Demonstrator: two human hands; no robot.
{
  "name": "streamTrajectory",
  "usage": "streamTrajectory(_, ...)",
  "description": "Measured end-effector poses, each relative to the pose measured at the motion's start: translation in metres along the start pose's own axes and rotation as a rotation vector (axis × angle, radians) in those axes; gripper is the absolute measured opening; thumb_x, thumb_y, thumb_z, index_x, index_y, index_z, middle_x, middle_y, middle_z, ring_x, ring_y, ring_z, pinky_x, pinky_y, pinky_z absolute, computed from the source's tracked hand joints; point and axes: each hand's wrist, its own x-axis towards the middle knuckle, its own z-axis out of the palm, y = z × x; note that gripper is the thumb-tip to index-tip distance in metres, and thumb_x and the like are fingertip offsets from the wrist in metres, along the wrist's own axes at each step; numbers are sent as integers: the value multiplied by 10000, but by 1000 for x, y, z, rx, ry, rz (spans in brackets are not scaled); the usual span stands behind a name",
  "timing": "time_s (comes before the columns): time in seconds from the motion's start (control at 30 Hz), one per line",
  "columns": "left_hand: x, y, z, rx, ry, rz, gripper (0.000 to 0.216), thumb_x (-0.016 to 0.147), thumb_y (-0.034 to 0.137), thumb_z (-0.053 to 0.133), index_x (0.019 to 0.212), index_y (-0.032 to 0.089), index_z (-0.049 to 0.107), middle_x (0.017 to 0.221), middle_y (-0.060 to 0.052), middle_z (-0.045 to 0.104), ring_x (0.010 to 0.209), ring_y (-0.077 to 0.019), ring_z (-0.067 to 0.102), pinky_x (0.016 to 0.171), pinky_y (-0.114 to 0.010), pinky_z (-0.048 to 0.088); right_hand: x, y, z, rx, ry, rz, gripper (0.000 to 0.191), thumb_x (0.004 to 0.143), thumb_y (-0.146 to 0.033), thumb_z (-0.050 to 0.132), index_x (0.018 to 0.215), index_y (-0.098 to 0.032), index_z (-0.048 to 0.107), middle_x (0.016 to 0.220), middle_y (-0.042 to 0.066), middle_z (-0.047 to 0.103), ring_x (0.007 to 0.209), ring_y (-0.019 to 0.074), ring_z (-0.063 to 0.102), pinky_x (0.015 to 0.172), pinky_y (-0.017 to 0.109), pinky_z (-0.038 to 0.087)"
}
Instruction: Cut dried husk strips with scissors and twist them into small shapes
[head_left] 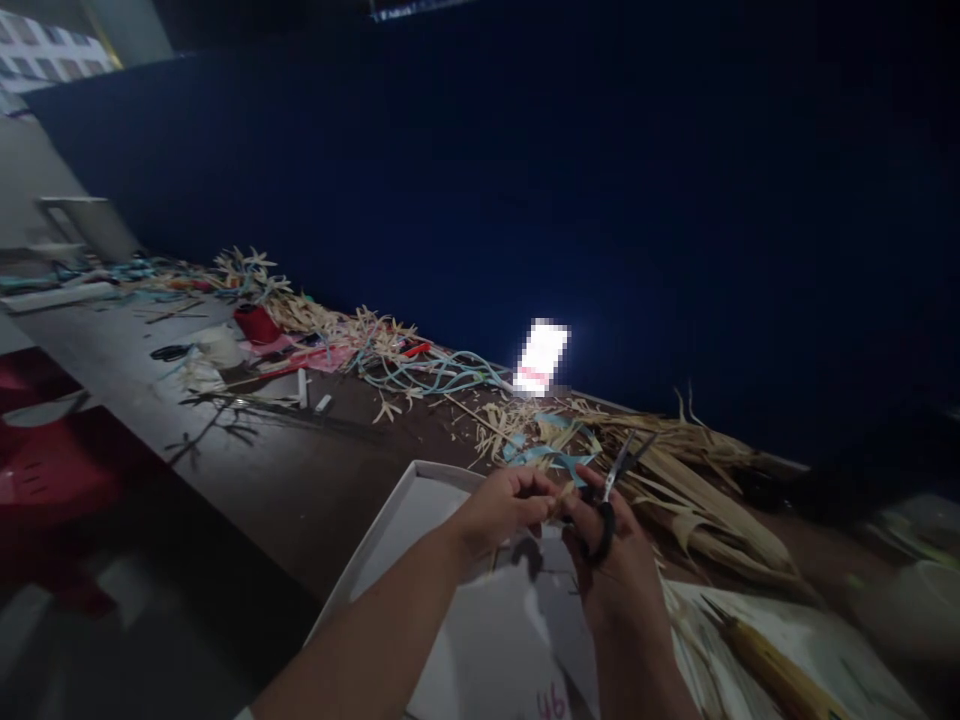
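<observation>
My left hand (501, 510) is closed in a pinch on a small piece of dried straw-coloured leaf (561, 497), held over a white tray (405, 520). My right hand (619, 565) grips black-handled scissors (609, 490), fingers through the loops, with the blades pointing up and away right beside the pinched piece. Both hands meet above the tray's far edge.
A long brown table (285, 480) runs back to the left along a dark blue wall (525, 180). Dried husks (697, 490), blue cords (427, 375), a red cup (256, 323), a white cup (220, 345) and a wooden-handled tool (772, 670) lie about. A red chair (52, 470) stands at left.
</observation>
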Motion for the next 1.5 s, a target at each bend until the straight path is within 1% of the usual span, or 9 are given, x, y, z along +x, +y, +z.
streamTrajectory(0.2,-3,0,4,33,19,-68,368,652,415,694,823,100,607,670,-16,552,524,-48,464,501,-186,364,2,5,-4,-42,67,-11,551,643,-287,734,1161,-226,558,773,-24,584,608,99,534,547,194,422)
streamTrajectory(0.4,-5,-1,2,19,-3,-84,349,621,330,733,870,104,639,783,-60,606,644,-81,523,597,-208,388,2,6,-3,19,110,36,520,668,-307,715,1157,-247,549,745,-30,583,568,89,522,502,179,411)
streamTrajectory(0.53,-4,-3,-2,38,-38,-68,323,636,272,717,909,115,644,803,-57,608,659,-79,518,590,-199,370,3,10,-5,36,122,77,489,664,-310,722,1123,-257,562,729,-38,595,559,89,532,495,172,418)
streamTrajectory(0.67,-5,-5,-2,33,-22,-82,339,641,320,721,897,115,633,769,-42,595,631,-67,498,583,-199,362,5,12,-6,44,135,64,497,676,-306,717,1145,-264,557,786,-32,613,568,83,541,502,166,426)
streamTrajectory(0.8,-5,-5,0,27,-44,-61,348,665,416,690,815,109,626,681,-20,562,594,-63,482,574,-206,367,5,9,-3,41,100,15,496,666,-297,724,1133,-256,562,805,-31,616,633,94,567,551,177,447)
streamTrajectory(0.97,-4,-1,-1,88,-13,20,369,656,463,680,736,106,626,641,-15,556,572,-64,479,554,-208,386,3,7,-1,31,53,-16,489,637,-317,736,1091,-238,570,698,-39,606,568,94,542,484,172,406)
streamTrajectory(1.27,-10,7,-4,117,-99,37,306,644,362,708,816,115,654,715,-46,604,634,-90,538,559,-212,411,8,13,-2,99,32,-83,435,586,-274,767,988,-206,618,696,-45,595,542,68,517,475,154,397)
streamTrajectory(1.37,-9,6,-3,62,-59,39,297,616,332,724,793,113,629,701,-43,606,627,-96,550,542,-208,410,9,14,-3,67,-4,-39,504,576,-289,772,1049,-212,613,690,-41,597,518,73,502,439,159,371)
streamTrajectory(1.5,-5,7,-2,-36,95,60,290,623,319,709,783,104,598,724,-54,621,613,-94,558,523,-193,409,6,14,-2,13,-18,-14,546,571,-315,775,1083,-227,605,698,-35,606,504,70,493,415,152,347)
